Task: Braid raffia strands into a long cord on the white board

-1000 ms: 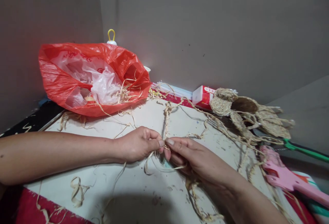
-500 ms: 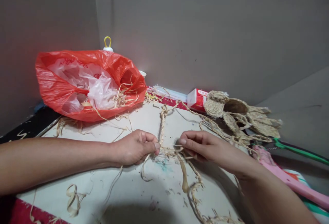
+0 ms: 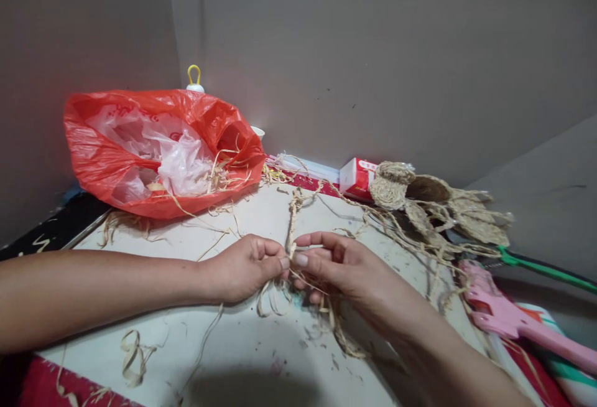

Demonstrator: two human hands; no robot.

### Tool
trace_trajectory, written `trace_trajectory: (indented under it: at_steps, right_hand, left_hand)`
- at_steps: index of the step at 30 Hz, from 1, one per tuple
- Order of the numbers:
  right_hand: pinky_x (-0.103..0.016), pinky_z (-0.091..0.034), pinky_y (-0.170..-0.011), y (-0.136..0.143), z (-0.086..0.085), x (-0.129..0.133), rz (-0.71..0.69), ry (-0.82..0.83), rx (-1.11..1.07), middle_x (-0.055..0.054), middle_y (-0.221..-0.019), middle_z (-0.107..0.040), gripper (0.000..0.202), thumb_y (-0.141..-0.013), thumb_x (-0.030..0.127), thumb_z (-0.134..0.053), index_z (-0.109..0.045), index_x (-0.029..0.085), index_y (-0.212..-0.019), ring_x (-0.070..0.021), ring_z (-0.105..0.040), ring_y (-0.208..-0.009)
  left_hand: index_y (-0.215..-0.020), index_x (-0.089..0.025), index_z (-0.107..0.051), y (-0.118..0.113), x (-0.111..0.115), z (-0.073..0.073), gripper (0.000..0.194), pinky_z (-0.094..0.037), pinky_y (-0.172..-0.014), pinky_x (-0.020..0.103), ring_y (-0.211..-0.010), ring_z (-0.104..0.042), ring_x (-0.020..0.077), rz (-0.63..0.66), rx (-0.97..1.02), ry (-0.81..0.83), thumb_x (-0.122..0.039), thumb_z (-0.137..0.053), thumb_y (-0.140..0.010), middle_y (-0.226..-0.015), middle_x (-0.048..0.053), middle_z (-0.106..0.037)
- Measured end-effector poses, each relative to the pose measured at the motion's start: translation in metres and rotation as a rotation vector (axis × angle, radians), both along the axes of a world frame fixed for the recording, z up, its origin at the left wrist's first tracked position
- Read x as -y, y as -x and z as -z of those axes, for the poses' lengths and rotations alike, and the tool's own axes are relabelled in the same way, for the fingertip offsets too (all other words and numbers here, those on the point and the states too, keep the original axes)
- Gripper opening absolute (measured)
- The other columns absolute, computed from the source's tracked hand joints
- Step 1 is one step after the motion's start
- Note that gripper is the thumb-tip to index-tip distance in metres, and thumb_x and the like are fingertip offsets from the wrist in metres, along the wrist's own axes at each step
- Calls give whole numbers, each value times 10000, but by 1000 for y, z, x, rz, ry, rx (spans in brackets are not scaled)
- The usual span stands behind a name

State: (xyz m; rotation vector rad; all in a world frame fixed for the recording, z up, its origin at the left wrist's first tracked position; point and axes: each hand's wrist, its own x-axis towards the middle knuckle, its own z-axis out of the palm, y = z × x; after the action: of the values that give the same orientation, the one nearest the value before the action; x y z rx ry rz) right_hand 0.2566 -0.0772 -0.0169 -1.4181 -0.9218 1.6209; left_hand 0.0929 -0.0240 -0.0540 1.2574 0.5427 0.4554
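Note:
A tan braided cord (image 3: 293, 214), twisted from dry straw-like fibre, runs away from me over the white tabletop. At its near end my left hand (image 3: 254, 267) pinches it between thumb and forefinger. My right hand (image 3: 326, 264) meets it there, thumb and forefinger closed on the same spot, where the fibre strands come together. Loose strands (image 3: 268, 298) hang below the left fingers. More strands (image 3: 338, 326) trail under the right hand, partly hidden by it.
A red plastic bag (image 3: 163, 205) with fibre inside stands at the back left. Coiled straw pieces (image 3: 392, 192) lie at the right, by a red-and-white packet (image 3: 357, 177). A pink glue gun (image 3: 499, 307) and a green-handled tool (image 3: 541, 270) sit along the right edge.
My right hand has moved left to meet the left hand at the braid. The rope lying toward the front right has shifted and is largely hidden. My left hand stays put.

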Motion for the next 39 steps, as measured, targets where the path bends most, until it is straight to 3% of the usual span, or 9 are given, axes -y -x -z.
trace_trajectory:
  at_steps: [3,9,13,18,21,25,28,34,39]
  right_hand:
    - [-200,-423,-460,2,5,0,-30,10,17,-3,-653,-638,457,-622,436,-825,-523,167,-836,-118,-583,-560]
    - [-178,-352,-441,-7,12,0,-362,29,44,12,-587,-584,368,-803,491,-658,-576,135,-769,-60,-473,-452]
    - [-195,-256,-415,-12,10,3,-432,-73,250,64,-546,-420,335,-894,476,-528,-548,170,-759,-72,-319,-446]
    - [-238,-378,-579,-6,4,5,-454,-304,591,-1,-669,-498,274,-924,307,-439,-516,180,-693,-133,-442,-635]
    - [-221,-329,-508,-6,2,3,-442,-236,520,30,-608,-413,262,-909,277,-416,-468,192,-667,-113,-367,-553]
    - [-215,-245,-438,-10,6,1,-390,-113,300,61,-541,-314,280,-879,233,-384,-375,209,-599,-97,-269,-476]
    - [-218,-227,-419,-10,12,1,-355,-89,214,67,-490,-306,371,-905,292,-384,-349,208,-545,-90,-252,-448]
    - [-215,-158,-373,1,22,3,-219,-4,51,89,-429,-321,374,-840,387,-514,-397,206,-535,-63,-202,-376]
    - [-215,-98,-358,10,22,3,-54,40,97,102,-384,-304,299,-776,414,-569,-578,165,-611,-54,-176,-351]
  left_hand:
    - [-692,-133,-534,-1,1,2,347,-403,-706,257,-697,-536,129,24,40,7,-449,-604,-817,-691,29,-587]
    - [-685,-140,-524,0,1,0,372,-417,-699,279,-647,-536,135,92,31,-10,-472,-549,-852,-660,46,-611]
    - [-699,-146,-535,0,0,-2,311,-396,-642,232,-613,-477,106,56,-68,-60,-416,-549,-851,-632,-1,-567]
    - [-697,-137,-563,-1,0,-1,277,-403,-705,226,-697,-519,112,51,-78,-118,-356,-515,-860,-710,16,-585]
    - [-718,-133,-553,0,-2,-2,255,-393,-692,230,-694,-508,113,93,-73,-119,-330,-499,-870,-725,18,-583]
    - [-728,-150,-504,4,-6,-11,220,-306,-567,206,-585,-344,85,156,-169,-208,-293,-467,-891,-623,-54,-414]
    - [-691,-166,-456,7,-7,-17,211,-282,-550,208,-577,-309,86,178,-204,-318,-250,-446,-885,-616,-64,-356]
    - [-612,-169,-410,7,-4,-23,239,-279,-562,213,-563,-336,85,106,-372,-620,-160,-421,-851,-585,-58,-363]
    - [-741,-152,-576,9,-8,-38,224,-320,-552,212,-560,-411,94,219,-492,-589,-173,-388,-861,-596,-42,-462]
